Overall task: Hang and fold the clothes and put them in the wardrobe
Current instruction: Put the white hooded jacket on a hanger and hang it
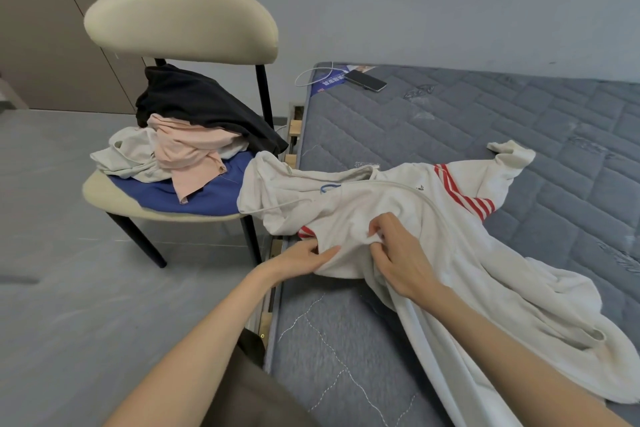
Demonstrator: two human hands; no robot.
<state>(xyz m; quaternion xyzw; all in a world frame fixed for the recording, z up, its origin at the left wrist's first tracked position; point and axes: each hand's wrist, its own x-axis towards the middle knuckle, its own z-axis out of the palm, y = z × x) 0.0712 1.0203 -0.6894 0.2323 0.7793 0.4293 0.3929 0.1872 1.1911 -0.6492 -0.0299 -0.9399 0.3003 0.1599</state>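
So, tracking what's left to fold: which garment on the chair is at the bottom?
The blue garment, lying on the chair seat; the pink garment, cream garment and black garment are heaped on it.

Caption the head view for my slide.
Left hand and right hand grip a white hoodie on the mattress; clothes pile sits on chair.

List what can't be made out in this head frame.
All in the head view:
1. The fingertips of the left hand are tucked under the white hoodie.
2. The palm side of the right hand is turned away as it pinches the fabric.
3. The hoodie's lower end is cut off by the bottom edge.
4. The blue garment on the chair is buried under the pile, so its type is unclear.
5. The print on the blue label beside the phone is too small to read.
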